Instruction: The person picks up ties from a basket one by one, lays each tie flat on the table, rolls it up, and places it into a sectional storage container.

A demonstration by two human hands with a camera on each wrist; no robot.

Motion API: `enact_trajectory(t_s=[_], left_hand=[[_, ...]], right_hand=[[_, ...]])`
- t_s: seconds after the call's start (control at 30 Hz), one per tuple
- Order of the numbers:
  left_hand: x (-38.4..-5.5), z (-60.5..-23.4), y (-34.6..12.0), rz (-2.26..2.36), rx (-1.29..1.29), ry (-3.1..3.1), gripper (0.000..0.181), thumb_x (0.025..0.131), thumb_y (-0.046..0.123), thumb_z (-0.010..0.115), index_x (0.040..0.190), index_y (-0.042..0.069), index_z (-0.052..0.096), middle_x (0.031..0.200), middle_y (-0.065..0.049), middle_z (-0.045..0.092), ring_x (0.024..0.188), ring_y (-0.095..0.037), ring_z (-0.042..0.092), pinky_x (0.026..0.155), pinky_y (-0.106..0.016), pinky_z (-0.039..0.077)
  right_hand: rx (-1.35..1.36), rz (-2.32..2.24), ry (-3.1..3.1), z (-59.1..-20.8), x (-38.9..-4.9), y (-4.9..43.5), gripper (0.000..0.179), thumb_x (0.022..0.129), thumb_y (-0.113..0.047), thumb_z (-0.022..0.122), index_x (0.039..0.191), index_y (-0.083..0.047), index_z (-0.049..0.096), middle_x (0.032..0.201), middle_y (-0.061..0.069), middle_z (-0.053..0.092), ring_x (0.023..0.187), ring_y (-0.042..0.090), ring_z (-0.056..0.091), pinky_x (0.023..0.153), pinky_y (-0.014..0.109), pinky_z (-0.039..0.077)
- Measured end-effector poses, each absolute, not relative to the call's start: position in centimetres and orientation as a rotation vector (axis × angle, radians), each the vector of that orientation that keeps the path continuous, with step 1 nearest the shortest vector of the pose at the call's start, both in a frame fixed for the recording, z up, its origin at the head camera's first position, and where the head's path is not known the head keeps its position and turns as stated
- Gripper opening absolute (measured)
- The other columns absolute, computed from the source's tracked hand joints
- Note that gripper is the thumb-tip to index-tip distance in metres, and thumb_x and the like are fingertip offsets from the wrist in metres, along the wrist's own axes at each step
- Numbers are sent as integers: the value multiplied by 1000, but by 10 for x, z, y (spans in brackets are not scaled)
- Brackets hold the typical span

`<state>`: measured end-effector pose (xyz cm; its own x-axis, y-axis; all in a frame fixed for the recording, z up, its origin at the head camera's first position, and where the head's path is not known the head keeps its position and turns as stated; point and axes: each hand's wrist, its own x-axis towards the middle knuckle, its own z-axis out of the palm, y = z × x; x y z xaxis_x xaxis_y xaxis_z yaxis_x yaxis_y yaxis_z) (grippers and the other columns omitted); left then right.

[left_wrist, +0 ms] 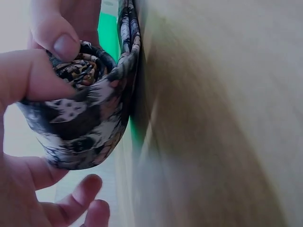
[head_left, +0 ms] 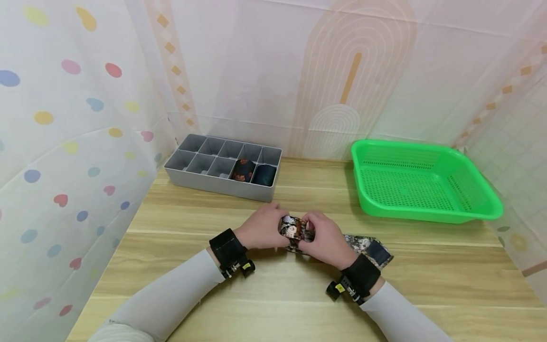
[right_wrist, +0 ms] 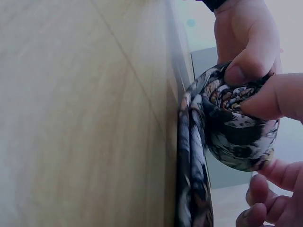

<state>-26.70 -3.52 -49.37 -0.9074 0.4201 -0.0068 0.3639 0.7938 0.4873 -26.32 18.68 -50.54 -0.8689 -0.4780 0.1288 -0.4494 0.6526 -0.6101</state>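
Note:
A patterned necktie in black, white and brown is wound into a thick roll (head_left: 294, 227) on the table, between both hands. My left hand (head_left: 261, 229) grips the roll from the left, thumb at its coiled edge. From the other side my right hand (head_left: 328, 241) pinches it, its thumb over the spiral in the right wrist view. The unrolled tail (head_left: 361, 243) runs out rightward under the right hand and lies on the wood, a dark patch near its end. Up close, the coil (left_wrist: 80, 125) stands on edge with its layers showing. Part of the tail is hidden behind the right hand.
Behind the left hand sits a grey divided box (head_left: 220, 186). Two of its front compartments hold a dark roll with orange figures (head_left: 243, 170) and a dark blue roll (head_left: 264, 175). A green perforated basket (head_left: 427, 214) stands at the back right, near the curtain (head_left: 256, 71).

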Motion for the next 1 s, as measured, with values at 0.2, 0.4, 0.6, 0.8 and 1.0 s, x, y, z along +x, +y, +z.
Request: enact_trajectory(t_s=[0.2,0.4,0.6,0.8,1.0], left_hand=[[-266,-494,-35,723,677,2904,49,70,39,81,111,14,72,111,-5,62,97,-21,53,86,-38,46],[-263,-494,-33,727,753,2955,44,71,40,79,106,15,72,104,-3,60,92,-19,52,84,-36,46],[-259,-495,-27,782,756,2908,42,72,38,81,107,16,70,105,-2,56,96,-18,49,79,-33,50],[-258,-494,-25,769,738,2884,42,75,36,80,109,14,68,103,-2,57,95,-18,49,77,-33,51],[-257,-493,-25,768,731,2880,41,76,37,80,109,15,68,104,-1,58,95,-18,51,78,-34,51]], right_hand=[[-813,-978,2793,-504,-264,188,36,74,-26,88,106,-18,72,89,-1,62,76,12,54,68,32,46],[-859,-940,2791,-508,-264,187,36,74,-28,92,103,-18,72,85,-2,62,75,11,53,67,30,45],[-886,-870,2817,-513,-262,185,35,75,-35,93,98,-20,71,82,-6,60,74,10,52,68,29,45],[-896,-856,2833,-515,-262,185,36,75,-39,94,95,-21,71,82,-7,62,75,8,53,69,29,46],[-912,-841,2848,-515,-262,185,35,74,-38,94,95,-21,71,84,-8,64,76,8,56,71,30,48]])
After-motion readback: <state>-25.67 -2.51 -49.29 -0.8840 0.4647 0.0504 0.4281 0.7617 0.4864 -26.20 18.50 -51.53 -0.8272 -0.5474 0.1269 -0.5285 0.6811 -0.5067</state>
